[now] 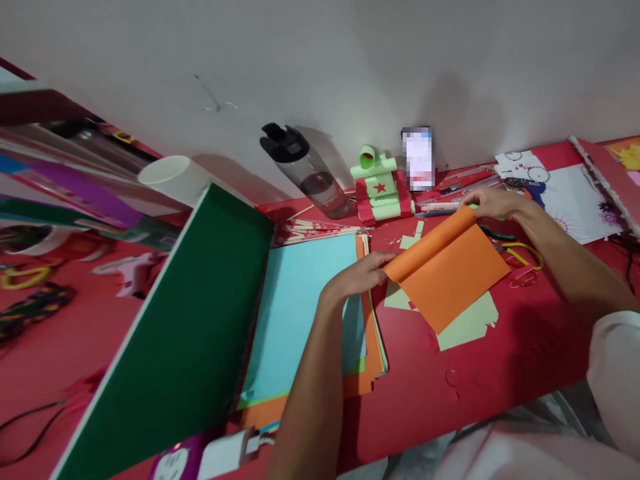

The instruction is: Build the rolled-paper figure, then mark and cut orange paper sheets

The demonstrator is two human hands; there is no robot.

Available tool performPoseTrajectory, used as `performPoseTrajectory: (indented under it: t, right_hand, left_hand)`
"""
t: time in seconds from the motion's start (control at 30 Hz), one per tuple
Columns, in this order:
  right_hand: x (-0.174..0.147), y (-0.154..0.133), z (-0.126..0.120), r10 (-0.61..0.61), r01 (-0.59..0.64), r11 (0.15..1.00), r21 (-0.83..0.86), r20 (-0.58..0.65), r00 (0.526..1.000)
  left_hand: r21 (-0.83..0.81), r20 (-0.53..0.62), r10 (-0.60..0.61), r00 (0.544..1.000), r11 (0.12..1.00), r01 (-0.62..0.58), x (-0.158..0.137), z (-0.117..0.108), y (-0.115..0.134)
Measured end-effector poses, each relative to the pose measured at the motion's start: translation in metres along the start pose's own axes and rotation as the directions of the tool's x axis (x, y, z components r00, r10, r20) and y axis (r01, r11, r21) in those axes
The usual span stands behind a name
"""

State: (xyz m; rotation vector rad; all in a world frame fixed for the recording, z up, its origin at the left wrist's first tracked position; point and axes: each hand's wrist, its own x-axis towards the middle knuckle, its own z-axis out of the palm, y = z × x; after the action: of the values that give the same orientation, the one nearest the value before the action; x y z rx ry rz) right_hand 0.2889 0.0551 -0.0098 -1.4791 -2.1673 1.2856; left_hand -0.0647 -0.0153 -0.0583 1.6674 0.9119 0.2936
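An orange sheet of paper (450,287) is partly rolled, its far edge curled into a tube. At the tube's left end, my left hand (367,272) is closed on the paper, with the fingertips partly hidden. My right hand (493,202) pinches the opposite end of the roll. Beneath the orange sheet lies a cut pale green paper (473,320) with notched edges. Yellow-handled pliers (523,252) rest beside my right forearm. Just left of my left hand is a stack of coloured paper topped by a light blue sheet (300,293).
A dark green board (190,320) stands at the left of the stack. By the wall are a water bottle (310,173), a green and red paper craft (383,190) and a lit phone (419,160). White patterned sheets (567,200) lie right; a white charger (225,453) sits near the front edge.
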Motion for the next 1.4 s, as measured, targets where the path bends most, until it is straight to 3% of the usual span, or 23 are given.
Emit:
performPoseTrajectory:
  t: [0.17,0.4,0.67,0.83,0.9,0.97,1.07,1.13,1.3,1.4]
  right_hand:
    - [0.016,-0.001,-0.012,-0.003,0.004,1.0,-0.031,0.05,0.999]
    - [0.027,0.003,-0.012,0.031,-0.031,0.999,0.012,0.024,0.999]
    - [0.039,0.003,-0.011,0.061,-0.056,0.994,-0.094,0.046,0.997]
    - [0.042,0.001,-0.008,0.069,-0.056,0.987,-0.151,0.082,0.994]
    - [0.041,0.002,-0.009,0.083,-0.077,0.983,-0.165,0.035,0.996]
    - [0.037,0.003,-0.012,0.069,-0.085,0.985,-0.153,-0.103,0.992]
    - [0.021,-0.002,-0.016,0.024,-0.044,0.998,-0.051,-0.348,0.937]
    - [0.006,-0.009,-0.013,0.004,0.028,0.997,0.075,-0.401,0.916]
    - [-0.03,-0.028,0.024,-0.018,0.094,0.929,0.358,-0.21,0.978]
    - [-0.04,-0.034,0.061,-0.068,0.058,0.901,0.429,0.008,0.998]
  left_hand:
    - [0.142,-0.142,0.104,0.984,0.986,-0.084,0.001,-0.004,-0.004]
    - [0.284,-0.306,0.162,0.938,0.956,-0.073,0.004,-0.004,-0.019]
    - [0.06,-0.366,0.081,0.927,0.996,-0.064,0.01,-0.001,-0.021]
    - [-0.066,-0.337,-0.001,0.941,0.998,-0.022,0.012,-0.001,-0.027]
    - [-0.099,-0.329,-0.035,0.944,0.995,0.002,0.013,-0.002,-0.03]
    - [-0.123,-0.321,-0.061,0.945,0.992,0.022,0.014,-0.003,-0.032]
    - [-0.134,-0.303,-0.068,0.951,0.991,0.028,0.016,-0.004,-0.034]
    - [-0.112,-0.302,-0.07,0.951,0.993,0.037,0.017,-0.005,-0.035]
    - [-0.001,-0.355,-0.05,0.933,0.999,0.053,0.018,-0.002,-0.04]
    - [0.063,-0.387,-0.046,0.921,0.995,0.076,0.019,0.001,-0.043]
